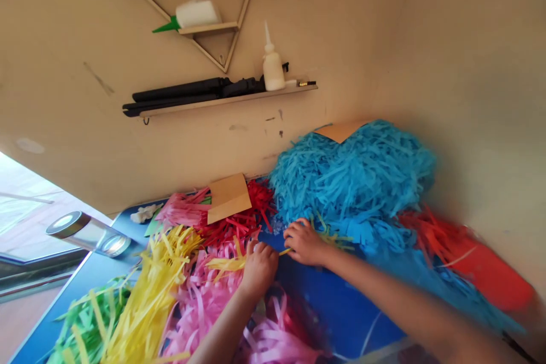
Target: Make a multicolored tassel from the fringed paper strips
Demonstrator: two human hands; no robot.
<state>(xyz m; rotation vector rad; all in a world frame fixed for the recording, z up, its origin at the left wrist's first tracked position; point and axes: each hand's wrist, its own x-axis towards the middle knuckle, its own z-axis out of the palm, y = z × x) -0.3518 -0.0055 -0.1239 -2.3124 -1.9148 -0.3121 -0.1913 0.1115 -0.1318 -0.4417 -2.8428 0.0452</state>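
Note:
My left hand (259, 266) is closed, with yellow fringed tissue paper (227, 264) sticking out on its left side over pink fringed paper (205, 290). A short way to the right, my right hand (305, 242) is closed too, and yellow-green strips (336, 238) fan out behind it. A thin twisted yellow piece spans the small gap between both hands. What lies inside the fingers is hidden. Just beyond my right hand sits a big heap of blue shredded paper (354, 176).
Yellow fringe (153, 290), green fringe (85, 318) and red fringe (230, 229) cover the left of the blue table (341, 307). A glass jar (91, 233) lies tilted at the left edge. Brown card (230, 198) rests on the fringe. A wall shelf (226, 103) holds a glue bottle (273, 68).

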